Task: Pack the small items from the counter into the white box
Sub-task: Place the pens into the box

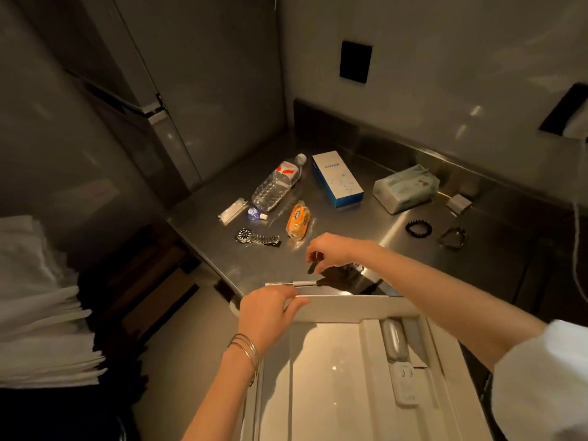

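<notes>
View from above of a dimly lit steel table [445,268] with an open white box [350,308] at its near edge. The left hand [270,313] steadies the box, its grip closed over the far rim at the left corner. Just beyond the box, the right hand [331,249] hovers over the table, its grip narrow, thumb and fingertips pinching a small slim item [315,256] too small to identify. Inside the box is a moulded white tray. The narrow channel on its right side holds a grey oblong piece [394,343] and, nearer the viewer, a white charger plug [404,385]. A silver stick [291,283] lies on the table just beside the box's far rim. Farther beyond the box lie a metal wristwatch [257,239], an orange snack packet [297,224] and a clear water bottle [276,184] on its side. The pinched item looks light and stiff, so a fingertip hold suits it. The watch is probably heavier, with slippery links, and is best taken by its case. The packet looks soft and crushable, best lifted by its sides.
</notes>
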